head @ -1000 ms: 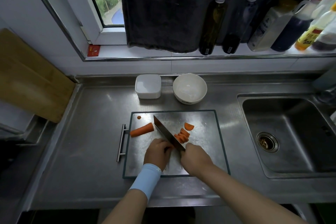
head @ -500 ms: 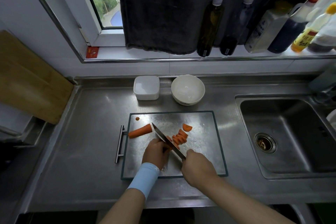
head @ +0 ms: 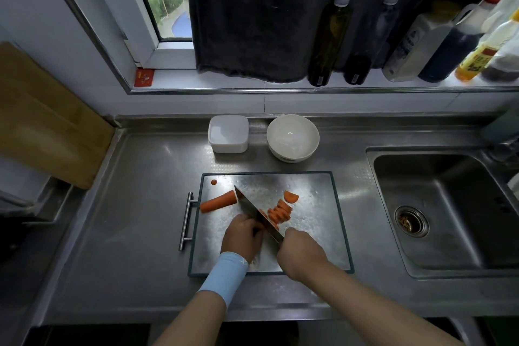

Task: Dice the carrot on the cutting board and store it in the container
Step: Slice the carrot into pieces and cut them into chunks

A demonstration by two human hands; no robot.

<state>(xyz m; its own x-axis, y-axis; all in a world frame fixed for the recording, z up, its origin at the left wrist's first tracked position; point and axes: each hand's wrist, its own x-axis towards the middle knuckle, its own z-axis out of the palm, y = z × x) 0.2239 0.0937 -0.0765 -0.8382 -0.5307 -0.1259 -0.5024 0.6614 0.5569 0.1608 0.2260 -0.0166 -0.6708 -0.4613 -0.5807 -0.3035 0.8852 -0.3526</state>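
Far to the left of the dark-rimmed steel cutting board (head: 314, 236), a tan wooden board (head: 47, 121) leans against the wall. The cutting board lies flat on the grey stainless-steel table (head: 134, 205), with its bar handle (head: 186, 222) on its left edge. In the board's far left corner sits a small round orange carrot disc (head: 214, 182). Just nearer me along that left side lies the uncut tapered orange carrot stub (head: 218, 201), its cut end just beside the knife tip. Behind the board's far left corner, apart from it, stands a white square lidded plastic container (head: 228, 134). My left hand (head: 243, 236), with a pale blue wristband (head: 224, 275), rests near the middle of the board. Its fingers are curled down with the knuckles against the flat of the blade, and I cannot tell what lies under them. The wide-bladed steel knife (head: 258, 215) slants across the board from far left to near right. Right of the blade lies a row of overlapping orange half-moon carrot slices (head: 279, 213), with a lone half-moon carrot slice (head: 291, 196) just behind them. Behind the board's far edge stands a white round ceramic bowl (head: 292, 137). My right hand (head: 302, 253) is closed in a fist round the knife's handle, over the board's near part. Right of the board is the steel sink (head: 449, 255) with its round drain (head: 411, 220). On the sill well behind the board hang a dark cloth (head: 252, 17) and stand several bottles (head: 328, 42).
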